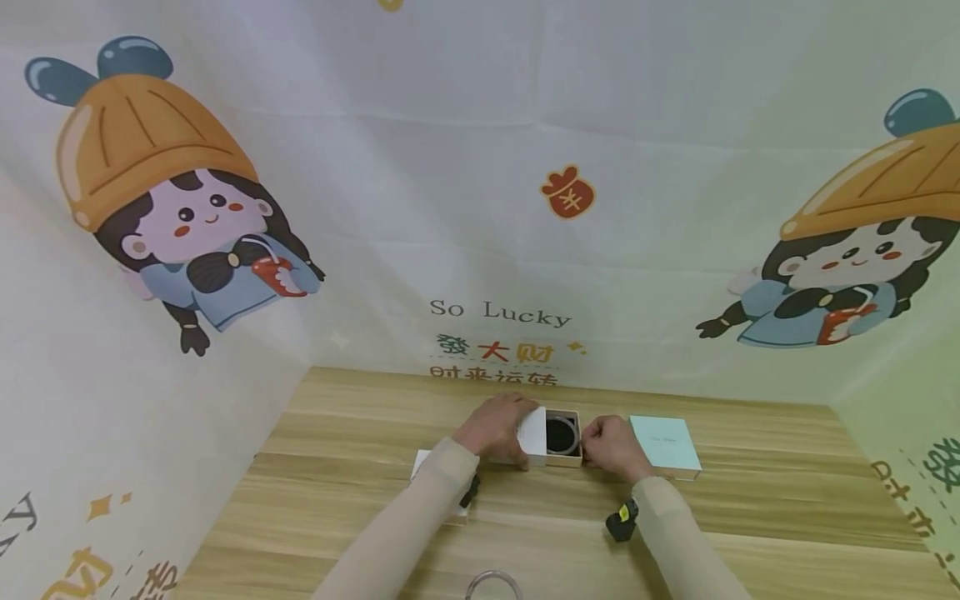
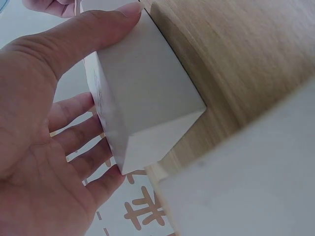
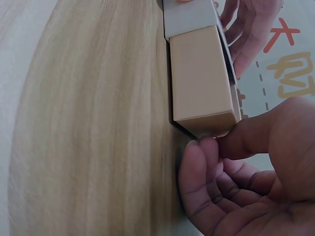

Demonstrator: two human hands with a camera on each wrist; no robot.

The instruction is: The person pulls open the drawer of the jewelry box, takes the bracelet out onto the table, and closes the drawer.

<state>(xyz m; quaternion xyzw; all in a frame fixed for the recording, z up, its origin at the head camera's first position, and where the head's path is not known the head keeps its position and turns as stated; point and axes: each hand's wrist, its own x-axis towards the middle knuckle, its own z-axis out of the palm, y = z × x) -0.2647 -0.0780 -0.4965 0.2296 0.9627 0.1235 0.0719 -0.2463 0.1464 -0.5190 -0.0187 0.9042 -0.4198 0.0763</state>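
Observation:
My left hand (image 1: pixel 497 427) grips the white sleeve (image 1: pixel 534 435) of a slide-out box, thumb on one side and fingers spread along another in the left wrist view. Out of the sleeve's right end sticks a tan inner tray (image 3: pixel 202 78). A clear ring-shaped bangle (image 1: pixel 576 435) lies on the tray's black lining. At the tray's outer end is my right hand (image 1: pixel 615 447), with curled fingers. Its thumb and index finger pinch together right at that end in the right wrist view; whatever sits between the fingertips is hidden.
A mint-green box (image 1: pixel 666 446) lies just right of my right hand. Another white box (image 1: pixel 420 458) is partly covered by my left forearm. A second clear bangle (image 1: pixel 493 573) lies at the near edge of view on the wooden table (image 1: pixel 787 500). A printed cloth (image 1: pixel 645 317) hangs behind.

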